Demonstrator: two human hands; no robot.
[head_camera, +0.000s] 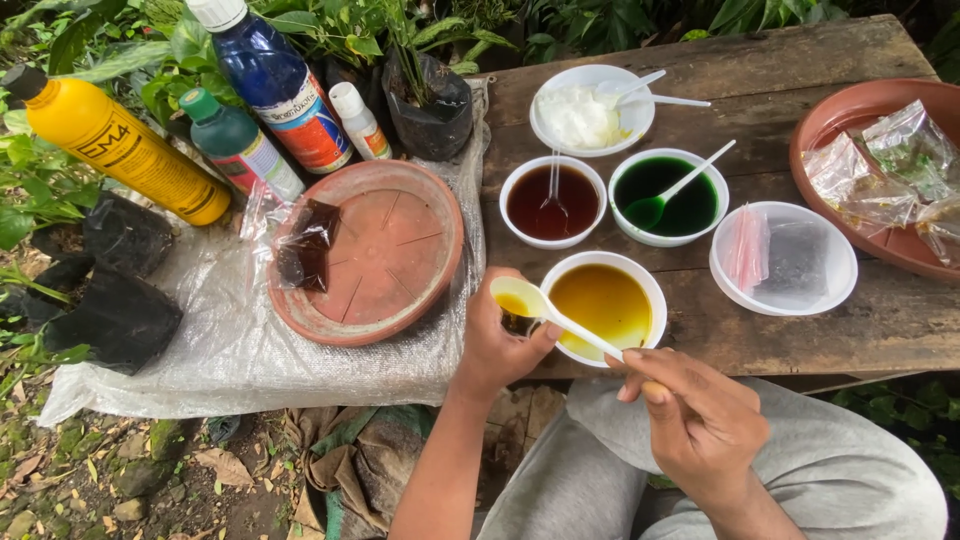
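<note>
Step in hand, prob. a transfer: white spoon (545, 310) w/ yellow liquid is pinched in right hand (700, 425) over a small item clamped in left hand (497, 345), beside yellow-liquid bowl (603, 305); next a slow, steady tip over the opening is likely req'd.

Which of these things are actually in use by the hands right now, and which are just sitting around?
In use:
right hand holding the white spoon with yellow liquid
left hand gripping something small, mostly hidden
bowl of yellow liquid

Lying about:
brown bowl
green bowl
white cream bowl
yellow bottle
blue bottle
terracotta saucer
</note>
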